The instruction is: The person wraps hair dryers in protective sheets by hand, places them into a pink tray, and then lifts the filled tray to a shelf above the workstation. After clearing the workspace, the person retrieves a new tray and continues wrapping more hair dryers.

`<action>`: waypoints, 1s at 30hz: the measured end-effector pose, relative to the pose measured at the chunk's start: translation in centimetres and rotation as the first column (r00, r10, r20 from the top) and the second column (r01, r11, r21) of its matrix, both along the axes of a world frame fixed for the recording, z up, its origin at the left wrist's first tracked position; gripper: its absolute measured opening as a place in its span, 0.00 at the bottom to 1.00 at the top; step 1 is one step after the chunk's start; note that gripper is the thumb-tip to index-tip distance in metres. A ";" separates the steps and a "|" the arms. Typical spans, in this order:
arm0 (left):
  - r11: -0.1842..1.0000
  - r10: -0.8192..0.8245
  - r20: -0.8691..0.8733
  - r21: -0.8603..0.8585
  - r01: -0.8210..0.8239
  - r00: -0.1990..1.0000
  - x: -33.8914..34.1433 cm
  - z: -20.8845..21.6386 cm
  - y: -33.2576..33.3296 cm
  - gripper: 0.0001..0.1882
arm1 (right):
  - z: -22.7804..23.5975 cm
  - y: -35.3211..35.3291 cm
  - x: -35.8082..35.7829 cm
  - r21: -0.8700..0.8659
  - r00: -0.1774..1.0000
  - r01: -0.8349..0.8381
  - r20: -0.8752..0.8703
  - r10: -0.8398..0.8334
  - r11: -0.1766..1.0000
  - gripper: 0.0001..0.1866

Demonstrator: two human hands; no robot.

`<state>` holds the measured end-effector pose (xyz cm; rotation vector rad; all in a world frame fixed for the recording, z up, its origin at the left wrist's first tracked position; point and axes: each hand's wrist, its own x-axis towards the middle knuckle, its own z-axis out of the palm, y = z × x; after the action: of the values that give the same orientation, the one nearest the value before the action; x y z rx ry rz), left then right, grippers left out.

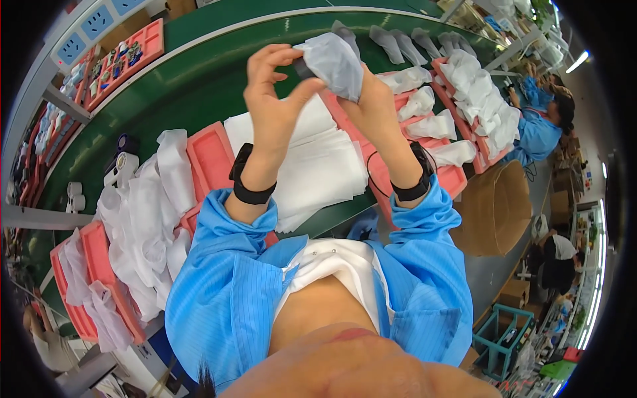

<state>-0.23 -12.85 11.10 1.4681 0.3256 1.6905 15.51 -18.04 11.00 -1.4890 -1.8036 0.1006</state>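
Note:
Above the green bench, in front of me, is a dark object inside a translucent white bag (334, 65); its kind is hidden by the wrapping. My right hand (373, 99) grips the bagged object from the right, with most fingers behind it. My left hand (273, 93) curls at its left side, fingertips and thumb at the bag's edge and dark end. Below the hands lies a stack of thin white sheets or flat bags (315, 169). Dark bands circle both wrists.
Pink trays (211, 159) with white-wrapped items (142, 212) stand on the left. More wrapped items (481, 99) fill pink trays on the right. Grey-bagged pieces (388, 43) lie along the far belt. A cardboard box (494, 209) stands at right, with a co-worker (541, 126) beyond.

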 end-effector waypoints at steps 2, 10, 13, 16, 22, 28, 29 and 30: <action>0.989 0.147 -0.067 0.028 -0.145 0.987 1.2 0.1 -0.6 0.17 | 0.0 -0.2 0.3 0.105 0.990 0.097 0.095 -0.107 0.990 0.24; 0.861 0.505 -0.310 0.241 -0.448 0.805 5.7 1.8 0.3 0.11 | 1.2 0.3 4.7 0.189 0.977 0.212 -0.016 -0.213 0.959 0.20; 0.935 0.354 -0.232 0.107 -0.338 0.906 7.0 2.2 4.2 0.11 | -0.2 3.4 6.5 0.070 0.965 0.068 -0.256 -0.048 0.995 0.20; 0.944 0.013 -0.373 -0.301 -0.134 0.928 4.6 0.8 9.7 0.17 | -0.4 6.0 7.6 -0.204 0.834 -0.214 -0.548 0.070 0.955 0.21; 0.795 -0.078 -0.693 -0.477 -0.375 0.717 2.5 -2.8 15.5 0.27 | -2.3 12.9 8.9 -0.617 0.815 -0.462 -0.579 0.030 0.637 0.21; 0.909 0.234 -0.816 -0.010 -0.417 0.529 5.0 -6.2 20.5 0.21 | -10.8 21.0 9.7 -0.431 0.949 0.295 0.028 -0.314 0.853 0.26; 0.939 0.212 -0.829 0.026 -0.344 0.517 5.8 -5.5 19.4 0.20 | -12.4 21.4 11.1 -0.421 0.939 0.329 0.052 -0.340 0.845 0.27; 0.960 0.198 -0.841 0.063 -0.273 0.503 6.5 -4.6 18.6 0.18 | -13.6 21.7 12.3 -0.408 0.931 0.356 0.075 -0.358 0.840 0.28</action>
<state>6.24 5.74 6.47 2.1885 1.1601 0.9784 27.77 3.68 -2.58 -2.1062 -1.5249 0.3182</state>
